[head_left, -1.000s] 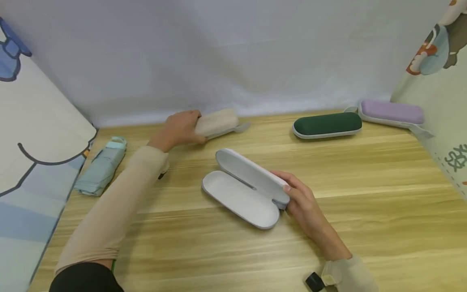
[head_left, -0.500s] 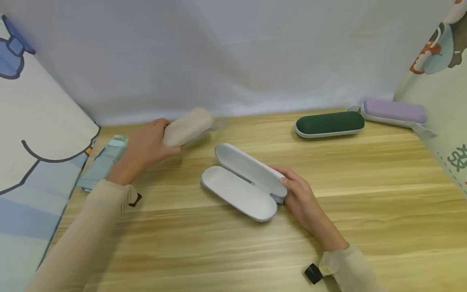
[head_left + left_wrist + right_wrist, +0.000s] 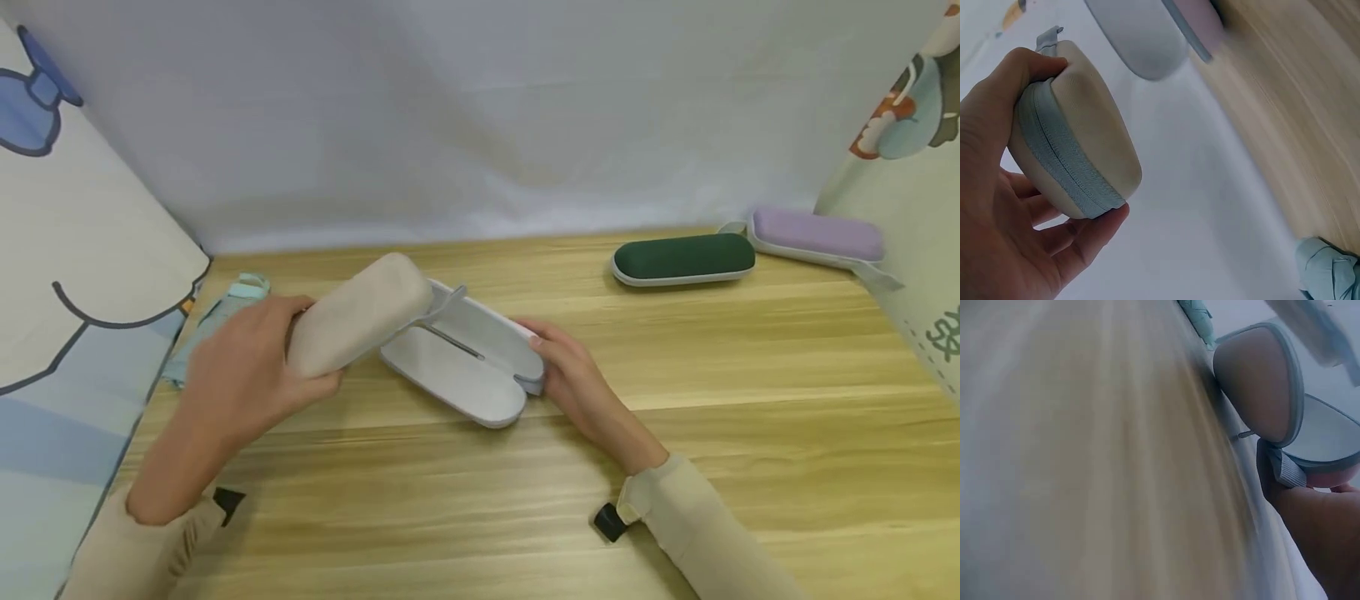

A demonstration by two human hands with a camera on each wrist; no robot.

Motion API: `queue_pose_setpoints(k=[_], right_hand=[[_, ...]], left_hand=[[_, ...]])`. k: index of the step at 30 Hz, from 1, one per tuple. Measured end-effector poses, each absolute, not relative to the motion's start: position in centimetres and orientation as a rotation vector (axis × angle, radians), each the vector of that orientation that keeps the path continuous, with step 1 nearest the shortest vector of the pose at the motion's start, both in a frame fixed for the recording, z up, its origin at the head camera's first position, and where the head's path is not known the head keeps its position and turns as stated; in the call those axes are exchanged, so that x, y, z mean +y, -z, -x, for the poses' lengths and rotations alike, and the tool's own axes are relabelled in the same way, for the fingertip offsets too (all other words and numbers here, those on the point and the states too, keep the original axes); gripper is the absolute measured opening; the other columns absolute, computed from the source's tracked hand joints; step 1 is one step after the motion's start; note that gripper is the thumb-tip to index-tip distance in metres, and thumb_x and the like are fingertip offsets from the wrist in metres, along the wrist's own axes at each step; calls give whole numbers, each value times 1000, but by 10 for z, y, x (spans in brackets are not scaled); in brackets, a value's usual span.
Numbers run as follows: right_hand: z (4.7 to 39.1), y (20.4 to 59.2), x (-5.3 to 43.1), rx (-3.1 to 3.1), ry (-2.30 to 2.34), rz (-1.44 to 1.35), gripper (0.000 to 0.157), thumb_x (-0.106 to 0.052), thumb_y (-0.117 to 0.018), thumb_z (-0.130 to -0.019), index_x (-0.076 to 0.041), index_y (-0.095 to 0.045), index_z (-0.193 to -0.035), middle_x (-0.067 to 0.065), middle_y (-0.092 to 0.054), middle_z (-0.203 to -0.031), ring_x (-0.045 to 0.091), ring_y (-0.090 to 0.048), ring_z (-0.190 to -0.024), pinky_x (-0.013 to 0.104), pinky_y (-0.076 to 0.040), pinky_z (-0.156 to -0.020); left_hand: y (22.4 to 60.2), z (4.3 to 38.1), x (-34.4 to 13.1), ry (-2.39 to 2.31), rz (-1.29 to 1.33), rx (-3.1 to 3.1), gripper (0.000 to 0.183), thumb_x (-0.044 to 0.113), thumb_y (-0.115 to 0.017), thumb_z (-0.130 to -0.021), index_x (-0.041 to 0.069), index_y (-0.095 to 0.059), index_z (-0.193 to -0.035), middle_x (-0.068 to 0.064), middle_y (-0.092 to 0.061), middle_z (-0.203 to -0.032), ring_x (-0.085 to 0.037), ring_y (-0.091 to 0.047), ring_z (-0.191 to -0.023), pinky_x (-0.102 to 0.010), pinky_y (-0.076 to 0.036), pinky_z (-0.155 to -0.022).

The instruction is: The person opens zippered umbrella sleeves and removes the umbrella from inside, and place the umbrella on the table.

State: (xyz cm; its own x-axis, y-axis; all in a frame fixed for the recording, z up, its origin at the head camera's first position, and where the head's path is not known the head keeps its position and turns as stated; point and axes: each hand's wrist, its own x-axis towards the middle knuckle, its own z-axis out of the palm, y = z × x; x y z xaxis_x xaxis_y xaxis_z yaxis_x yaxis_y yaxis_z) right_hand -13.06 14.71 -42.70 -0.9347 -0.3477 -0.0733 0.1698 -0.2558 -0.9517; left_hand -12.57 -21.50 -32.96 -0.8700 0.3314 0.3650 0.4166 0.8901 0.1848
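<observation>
Case [image 3: 360, 317], beige and grey-zipped, slanted lengthwise away to the right. Left hand [image 3: 243, 379] gripped it; right hand [image 3: 585, 387] held an open case [image 3: 457, 383].

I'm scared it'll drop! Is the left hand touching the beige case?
Touching. The left wrist view plainly shows the left hand gripping the beige case, its fingers against the surface.
</observation>
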Motion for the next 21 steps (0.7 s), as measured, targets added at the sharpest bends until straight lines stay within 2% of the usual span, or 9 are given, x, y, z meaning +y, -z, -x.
queue_pose_setpoints(k=[6, 9, 15, 21], right_hand=[[151, 424, 127, 1627, 2217, 250, 50, -23, -41, -110, -1, -43, -155, 16, -46, -157, 23, -49, -139, 30, -45, -109], [161, 423, 116, 1612, 2209, 262, 50, -22, -42, -110, 0, -44, -154, 16, -48, -156, 20, -51, -136, 29, -46, -107], [184, 421, 94, 1565, 2186, 299, 51, -22, -44, -109, 2, -43, -154, 18, -49, -155, 19, -53, -131, 33, -47, -105], [205, 423, 79, 1571, 2151, 298, 49, -21, -44, -110, 4, -46, -152, 17, -53, -149, 17, -57, -123, 33, -51, -99]], left_hand=[[324, 84, -211, 330, 670, -2617, 74, 42, -82, -66, 4, -65, -128, -13, -73, -106, -34, -69, -91, -52, -58, -62], [322, 67, -208, 326, 705, -2608, 75, 42, -80, -64, 6, -65, -129, -10, -72, -109, -33, -68, -97, -51, -59, -66], [322, 41, -198, 297, 783, -2596, 77, 44, -81, -61, 7, -65, -127, -6, -70, -106, -24, -66, -90, -45, -58, -66], [328, 25, -191, 277, 838, -2634, 82, 48, -87, -60, 9, -65, -128, 0, -70, -107, -18, -65, -89, -40, -59, -65]])
